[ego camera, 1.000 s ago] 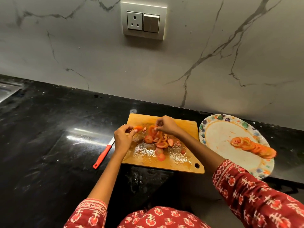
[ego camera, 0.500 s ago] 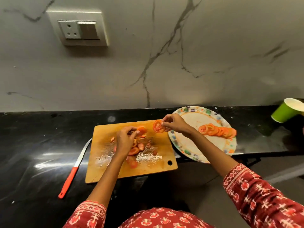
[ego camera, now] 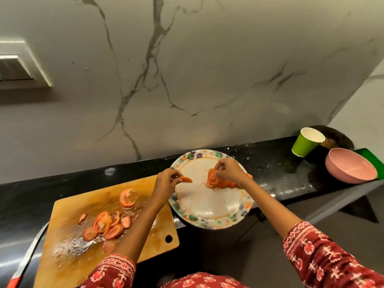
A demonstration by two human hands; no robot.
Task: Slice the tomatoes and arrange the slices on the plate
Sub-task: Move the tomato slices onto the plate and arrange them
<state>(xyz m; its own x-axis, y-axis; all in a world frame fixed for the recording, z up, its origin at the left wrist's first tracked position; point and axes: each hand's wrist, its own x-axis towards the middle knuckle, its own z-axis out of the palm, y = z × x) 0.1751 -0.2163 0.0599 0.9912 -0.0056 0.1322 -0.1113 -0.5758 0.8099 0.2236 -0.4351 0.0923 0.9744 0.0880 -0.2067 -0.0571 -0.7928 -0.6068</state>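
green cup (ego camera: 306, 143), pink bowl (ego camera: 351, 169)

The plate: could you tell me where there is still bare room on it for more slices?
On the plate, the near half is bare, as is the far-left arc. The row of slices under the right hand crowds the far right; the left hand holds another slice over the left rim.

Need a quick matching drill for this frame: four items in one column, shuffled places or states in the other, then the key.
Items
1. paper cup
2. bowl
3. knife
4. loose tomato slices

Places or states
A. pink, at the counter's far right
B. on the cutting board
C. green, beside the wall
D. red handle, left of the board

Pairs: 1-C, 2-A, 3-D, 4-B
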